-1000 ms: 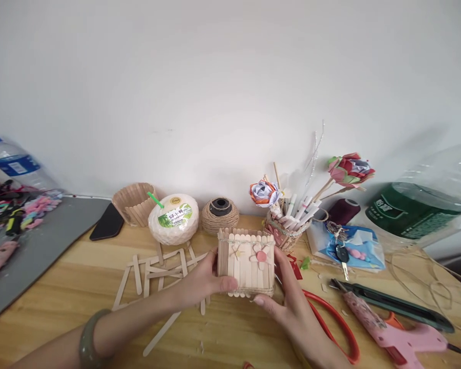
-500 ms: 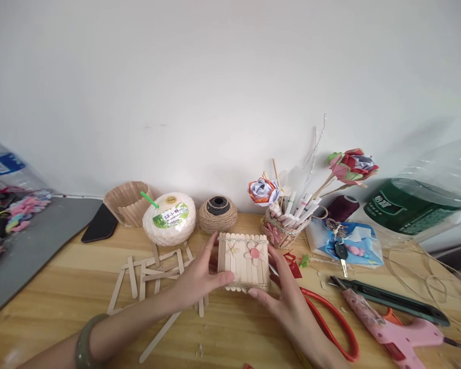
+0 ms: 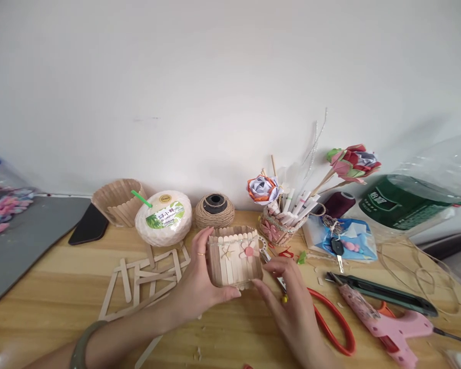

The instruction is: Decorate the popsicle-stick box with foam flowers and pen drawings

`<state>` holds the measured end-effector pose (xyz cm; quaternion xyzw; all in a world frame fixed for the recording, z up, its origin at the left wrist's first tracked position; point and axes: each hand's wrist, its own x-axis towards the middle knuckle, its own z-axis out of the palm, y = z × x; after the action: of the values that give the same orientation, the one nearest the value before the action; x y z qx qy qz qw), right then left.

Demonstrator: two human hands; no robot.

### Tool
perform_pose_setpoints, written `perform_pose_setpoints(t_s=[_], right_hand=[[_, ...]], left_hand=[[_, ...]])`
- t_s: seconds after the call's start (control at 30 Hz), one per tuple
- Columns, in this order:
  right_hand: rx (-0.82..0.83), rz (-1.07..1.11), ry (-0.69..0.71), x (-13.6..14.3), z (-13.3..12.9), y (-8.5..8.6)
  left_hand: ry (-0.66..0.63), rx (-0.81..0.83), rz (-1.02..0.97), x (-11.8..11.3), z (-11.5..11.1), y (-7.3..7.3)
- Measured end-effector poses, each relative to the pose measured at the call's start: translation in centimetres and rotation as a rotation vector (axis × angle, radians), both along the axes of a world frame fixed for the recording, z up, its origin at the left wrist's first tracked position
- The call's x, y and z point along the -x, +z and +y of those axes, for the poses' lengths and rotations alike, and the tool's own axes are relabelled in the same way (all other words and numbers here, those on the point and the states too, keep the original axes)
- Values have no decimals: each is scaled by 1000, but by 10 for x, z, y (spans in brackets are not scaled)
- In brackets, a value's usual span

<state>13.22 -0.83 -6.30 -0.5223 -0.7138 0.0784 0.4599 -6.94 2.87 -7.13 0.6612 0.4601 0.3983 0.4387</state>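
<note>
A small craft-stick basket (image 3: 236,269) stands tilted in the middle, its open top partly showing. Twine runs along its rim, and a stick star (image 3: 227,252) and a flower with a pink centre (image 3: 249,251) decorate its front. My left hand (image 3: 197,282) grips the basket's left side, fingers behind and thumb along the lower front edge. At the lower right corner, my right hand (image 3: 292,294) has thumb and fingers apart, the thumb tip close to or touching the basket. Red-handled scissors (image 3: 340,343) lie partly hidden under my right hand.
Loose craft sticks (image 3: 138,279) lie left. Behind stand a larger stick basket (image 3: 119,205), a wrapped coconut (image 3: 163,220), a twine spool (image 3: 214,211) and a flower-filled pot (image 3: 280,225). A pink glue gun (image 3: 397,328), utility knife (image 3: 388,294) and big bottle (image 3: 399,202) are right.
The basket has tipped so that its opening shows more. My right hand has come away from its right side, fingers loosened, while my left hand keeps hold. The view has shifted slightly.
</note>
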Motion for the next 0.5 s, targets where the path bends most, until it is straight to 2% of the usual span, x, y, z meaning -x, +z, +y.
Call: perform_pose_setpoints(t_s=[0.13,0.33,0.5], right_hand=[[-89,-156,11,8,0,4],[-123,-254,-28,12,-1,6],[-107,-255,7,11,1,4]], left_hand=[[65,-106,69,-3,-5,-4],[58,-57,59,-5,-7,2],[64,-63,6,-4,-7,-5]])
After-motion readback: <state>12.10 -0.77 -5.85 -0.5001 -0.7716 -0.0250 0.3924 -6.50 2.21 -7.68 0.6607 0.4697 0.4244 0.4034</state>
